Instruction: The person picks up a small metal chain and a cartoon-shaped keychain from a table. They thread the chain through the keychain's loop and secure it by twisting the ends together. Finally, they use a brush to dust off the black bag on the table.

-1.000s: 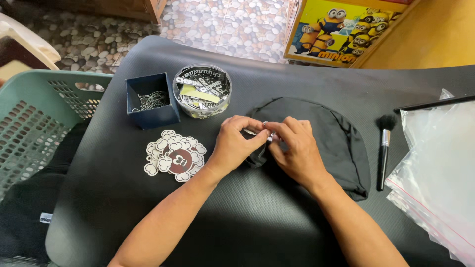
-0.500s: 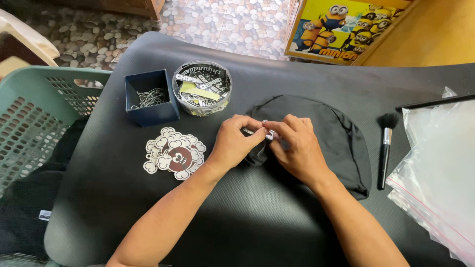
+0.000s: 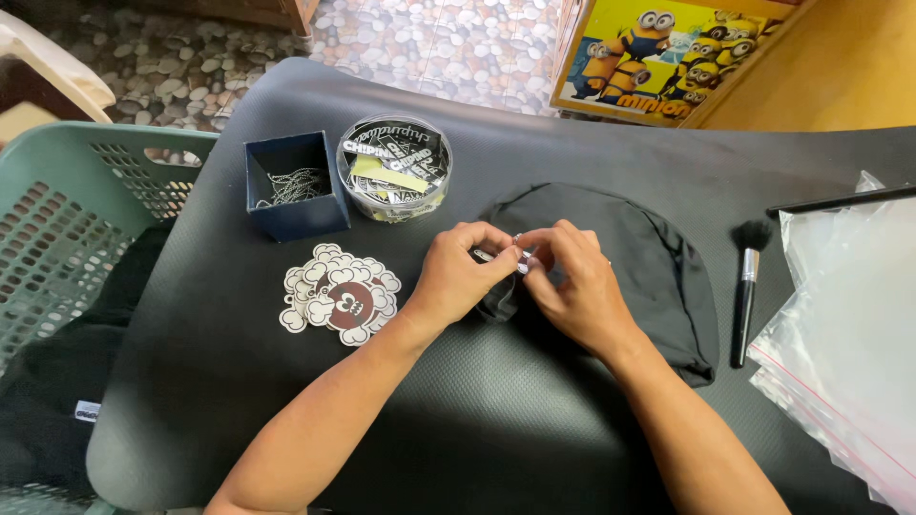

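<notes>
A black fabric cap (image 3: pixel 649 257) lies flat on the dark table (image 3: pixel 239 381). My left hand (image 3: pixel 461 273) and my right hand (image 3: pixel 572 286) meet over the cap's left edge. Their fingertips pinch a small silvery piece (image 3: pixel 521 259) together with a fold of the fabric. What the small piece is cannot be made out. A pile of cloud-shaped paper tags (image 3: pixel 339 294) lies just left of my left hand.
A dark blue box (image 3: pixel 291 186) holds thin chains. Beside it stands a round clear tub of labels (image 3: pixel 394 170). A make-up brush (image 3: pixel 744 286) and clear plastic bags (image 3: pixel 849 324) lie to the right. A green laundry basket (image 3: pixel 67 229) stands at the left.
Both hands stay at the cap's left edge, with only small finger movements on the silvery piece. The view has shifted slightly.
</notes>
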